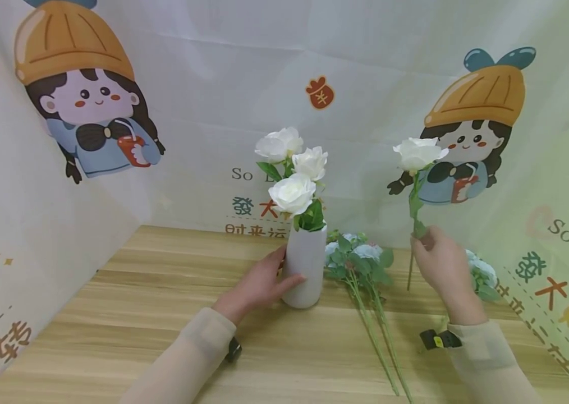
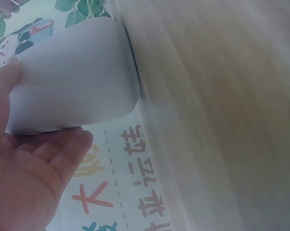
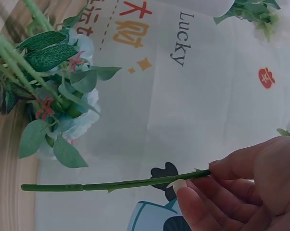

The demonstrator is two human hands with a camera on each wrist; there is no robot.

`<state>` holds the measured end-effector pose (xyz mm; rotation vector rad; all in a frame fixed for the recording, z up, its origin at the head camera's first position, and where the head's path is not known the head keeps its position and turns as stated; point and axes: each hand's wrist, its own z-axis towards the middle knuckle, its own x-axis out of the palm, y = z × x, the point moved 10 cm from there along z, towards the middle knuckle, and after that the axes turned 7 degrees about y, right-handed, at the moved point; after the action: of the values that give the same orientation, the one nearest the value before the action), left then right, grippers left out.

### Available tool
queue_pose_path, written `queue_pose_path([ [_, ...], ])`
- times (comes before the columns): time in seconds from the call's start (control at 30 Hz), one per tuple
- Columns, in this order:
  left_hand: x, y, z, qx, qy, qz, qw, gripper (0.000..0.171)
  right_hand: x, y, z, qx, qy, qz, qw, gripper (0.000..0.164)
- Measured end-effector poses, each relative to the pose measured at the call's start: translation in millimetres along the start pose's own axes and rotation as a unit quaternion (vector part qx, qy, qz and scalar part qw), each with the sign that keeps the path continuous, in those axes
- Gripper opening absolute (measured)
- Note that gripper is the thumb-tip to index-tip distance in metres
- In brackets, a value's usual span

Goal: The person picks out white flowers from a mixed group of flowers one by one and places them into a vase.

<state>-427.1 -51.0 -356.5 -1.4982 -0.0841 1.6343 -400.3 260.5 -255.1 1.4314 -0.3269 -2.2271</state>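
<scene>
A white vase (image 1: 307,269) stands upright on the table, holding several white roses (image 1: 292,193) with green leaves. My left hand (image 1: 259,286) grips its lower part from the left; in the left wrist view the thumb lies on one side of the vase (image 2: 77,77) and the fingers on the other. To the right, my right hand (image 1: 441,266) holds a single white rose (image 1: 418,154) upright by its green stem (image 3: 111,185). The right wrist view shows thumb and fingertips pinching that stem, whose lower end sticks out free.
Pale blue flowers (image 1: 367,252) with long green stems lie on the wooden table (image 1: 163,314) between the vase and my right hand. Another pale blue bloom (image 1: 481,272) lies beyond the right wrist. A printed cloth (image 1: 203,112) hangs behind and along both sides.
</scene>
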Motion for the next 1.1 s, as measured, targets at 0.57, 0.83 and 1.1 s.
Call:
queue_pose_path([
  [0.57, 0.4, 1.3, 0.4, -0.009, -0.001, 0.003, 1.0000, 0.081, 0.7, 30.8, 3.0, -0.017, -0.009, 0.039, 0.999, 0.029],
  [0.83, 0.5, 0.1, 0.9, -0.006, 0.003, -0.004, 1.0000, 0.080, 0.9, 42.7, 6.3, -0.006, -0.010, 0.059, 0.998, 0.029],
  [1.1, 0.8, 0.6, 1.0, -0.006, 0.000, -0.004, 1.0000, 0.079, -10.3, 68.5, 6.3, -0.034, -0.051, 0.093, 0.994, 0.024],
])
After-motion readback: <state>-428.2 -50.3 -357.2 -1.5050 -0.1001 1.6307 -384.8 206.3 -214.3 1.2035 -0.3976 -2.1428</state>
